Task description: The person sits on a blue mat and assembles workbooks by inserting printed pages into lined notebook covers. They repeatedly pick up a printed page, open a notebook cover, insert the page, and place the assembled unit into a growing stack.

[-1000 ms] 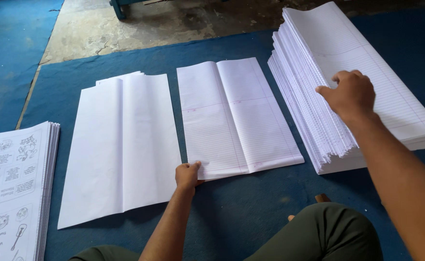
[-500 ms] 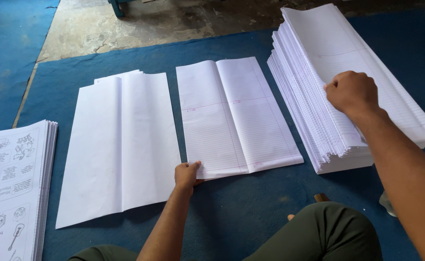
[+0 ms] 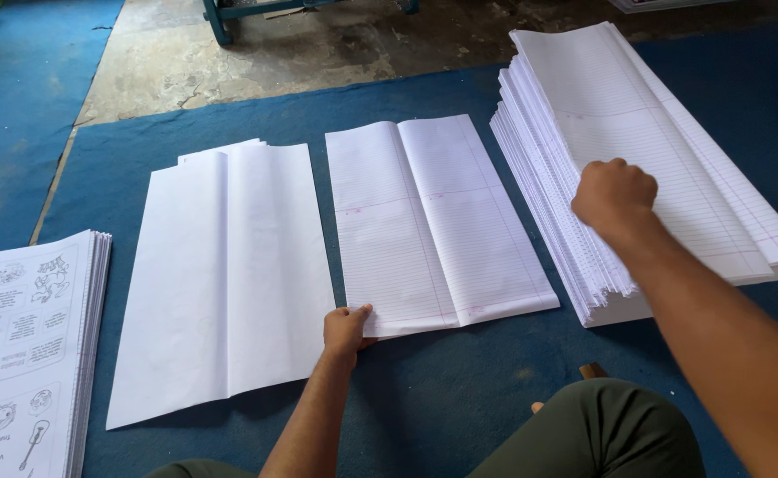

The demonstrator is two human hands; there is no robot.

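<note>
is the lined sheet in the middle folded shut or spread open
Spread open: the lined sheet lies flat with both halves showing beside a centre crease; the left hand holds its near corner.

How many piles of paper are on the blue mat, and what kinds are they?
Lined white paper piles: 2, the tall stack under the right hand and the folded pile the left hand grips
Plain white folded sheets: 1
Picture-printed stack: 1
Total: 4

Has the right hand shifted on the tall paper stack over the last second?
Yes. The right hand has curled from flat into a fist and slid slightly toward the near left edge of the tall paper stack, which stays put.
</note>
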